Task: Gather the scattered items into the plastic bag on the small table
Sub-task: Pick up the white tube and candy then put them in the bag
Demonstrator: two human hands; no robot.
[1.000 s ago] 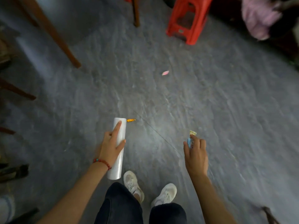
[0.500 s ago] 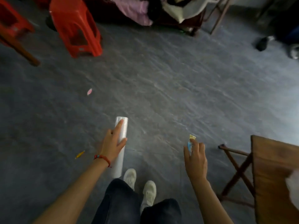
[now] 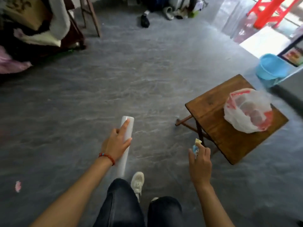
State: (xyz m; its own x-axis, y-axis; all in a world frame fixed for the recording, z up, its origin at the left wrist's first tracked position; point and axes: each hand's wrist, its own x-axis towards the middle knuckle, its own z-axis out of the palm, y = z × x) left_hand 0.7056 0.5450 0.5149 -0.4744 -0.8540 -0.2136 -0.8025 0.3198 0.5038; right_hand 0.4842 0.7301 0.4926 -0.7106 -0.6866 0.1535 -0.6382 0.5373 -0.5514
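Note:
My left hand [image 3: 115,144] grips a white roll [image 3: 125,145] held lengthwise, pointing away from me. My right hand [image 3: 200,164] is closed on a small blue and yellow wrapper [image 3: 196,145] that sticks up between the fingers. At the right stands the small wooden table [image 3: 213,115], and on its far side lies a white plastic bag with red print [image 3: 247,110], its mouth open and round items inside. The right hand is just left of the table's near corner, apart from it. A small pink scrap [image 3: 18,186] lies on the floor at the lower left.
A blue basin [image 3: 273,68] sits beyond the table, a red plastic stool [image 3: 270,12] at the top right. Piled cloth on dark wooden furniture [image 3: 41,33] fills the upper left. Shoes [image 3: 145,20] lie at the far wall. Grey floor spreads between.
The view has swung right: the red stool and pink scrap slid left, and the table with the bag has come fully into view. Both hands keep their grips.

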